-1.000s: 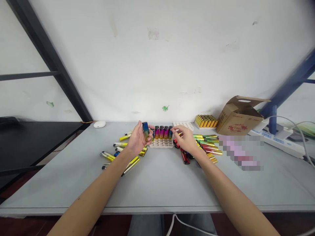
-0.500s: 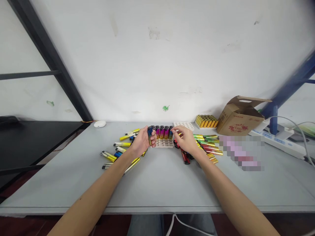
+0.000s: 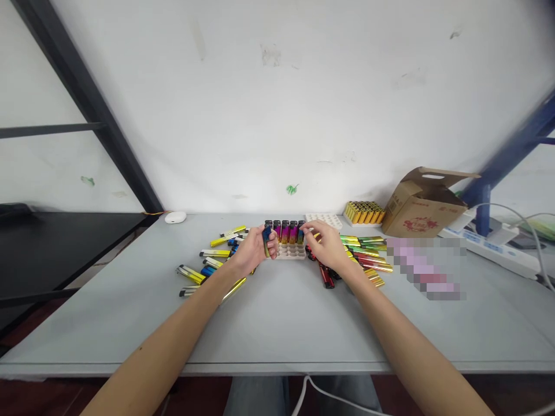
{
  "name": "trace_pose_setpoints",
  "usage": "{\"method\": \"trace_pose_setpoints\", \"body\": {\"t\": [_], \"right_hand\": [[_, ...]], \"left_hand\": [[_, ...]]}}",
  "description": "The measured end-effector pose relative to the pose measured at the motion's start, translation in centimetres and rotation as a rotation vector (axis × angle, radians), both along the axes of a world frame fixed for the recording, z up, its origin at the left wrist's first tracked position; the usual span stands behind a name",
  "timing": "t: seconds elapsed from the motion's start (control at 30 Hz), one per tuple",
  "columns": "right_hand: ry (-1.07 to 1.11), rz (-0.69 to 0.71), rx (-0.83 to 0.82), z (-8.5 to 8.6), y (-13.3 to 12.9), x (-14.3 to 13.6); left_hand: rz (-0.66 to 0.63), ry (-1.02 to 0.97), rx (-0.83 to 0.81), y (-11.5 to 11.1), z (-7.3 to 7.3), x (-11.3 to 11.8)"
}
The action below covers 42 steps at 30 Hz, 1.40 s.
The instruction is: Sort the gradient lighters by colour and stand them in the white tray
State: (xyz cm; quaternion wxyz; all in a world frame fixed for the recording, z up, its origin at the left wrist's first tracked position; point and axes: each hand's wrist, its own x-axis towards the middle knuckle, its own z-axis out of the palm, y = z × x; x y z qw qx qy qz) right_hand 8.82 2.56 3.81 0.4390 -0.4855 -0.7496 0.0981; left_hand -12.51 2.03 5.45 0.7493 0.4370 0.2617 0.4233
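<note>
A white tray with holes (image 3: 291,252) stands mid-table with several lighters upright in its back rows. Most of these are purple-and-gold lighters (image 3: 285,232) with dark tops. My left hand (image 3: 251,248), at the tray's left side, is closed around a blue-and-gold lighter (image 3: 267,242), held nearly upright. At the right end of the row, my right hand (image 3: 324,242) pinches the upper part of a blue lighter (image 3: 300,236) standing in the tray; the exact fingertip contact is partly hidden.
Loose yellow and blue lighters (image 3: 215,253) lie left of the tray; red, green and gold lighters (image 3: 368,259) lie to its right. Behind are another white tray (image 3: 325,221), a block of gold lighters (image 3: 363,214), a cardboard box (image 3: 422,211) and a power strip (image 3: 494,248).
My left hand has shifted slightly right with its lighter, closer to the row in the tray. My right hand has stayed almost still at the blue lighter.
</note>
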Motion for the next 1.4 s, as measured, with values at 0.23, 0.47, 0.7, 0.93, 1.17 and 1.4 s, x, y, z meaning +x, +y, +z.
{"method": "trace_pose_setpoints", "body": {"t": [0.23, 0.47, 0.7, 0.93, 1.17, 1.4], "right_hand": [[-0.002, 0.000, 0.000, -0.1, 0.0, 0.0], [-0.004, 0.004, -0.006, -0.1, 0.0, 0.0], [-0.009, 0.000, -0.002, -0.1, 0.1, 0.0], [-0.028, -0.005, 0.004, -0.1, 0.0, 0.1], [-0.047, -0.014, -0.001, 0.0, 0.0, 0.0], [-0.039, -0.007, 0.005, 0.0, 0.0, 0.0]], "left_hand": [[0.086, 0.028, -0.016, 0.0, -0.3, 0.5], [0.132, 0.027, -0.033, 0.0, -0.3, 0.8], [0.072, -0.008, -0.010, -0.4, -0.2, 0.8], [0.017, 0.020, 0.019, -0.4, -0.5, 0.9], [0.010, 0.045, 0.024, -0.4, -0.8, 0.9], [0.002, 0.069, 0.073, -0.3, -1.0, 1.0]]}}
